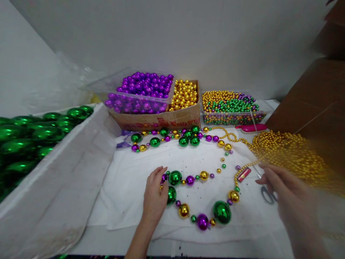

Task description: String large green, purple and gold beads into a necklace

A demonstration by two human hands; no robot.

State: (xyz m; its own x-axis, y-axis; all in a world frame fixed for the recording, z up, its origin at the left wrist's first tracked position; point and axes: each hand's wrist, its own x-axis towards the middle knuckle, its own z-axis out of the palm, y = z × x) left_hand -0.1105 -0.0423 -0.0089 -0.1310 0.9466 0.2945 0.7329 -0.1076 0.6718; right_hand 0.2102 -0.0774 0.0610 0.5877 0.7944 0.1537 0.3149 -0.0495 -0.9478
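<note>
My left hand (155, 194) is closed on the left bend of a bead necklace (222, 212) of green, gold and purple balls. Part of that bend is hidden by the fingers. My right hand (285, 190) is smeared by motion, its fingertips pinched at a thin string of small gold beads (245, 167) that joins the necklace's right end. Under the right fingers lie scissors (267, 195), beside a small red-labelled piece (244, 175). Farther back rests another bead strand (155, 141) with a cluster of green balls (189, 138).
A white-walled box (61, 194) of large green balls stands left. Behind are a clear tray (107, 84) of purple balls, a cardboard box (151, 122) with gold balls, and a tub (229, 118) of mixed beads. A pink-handled tool (253, 128) and gold bead pile (291, 151) lie right.
</note>
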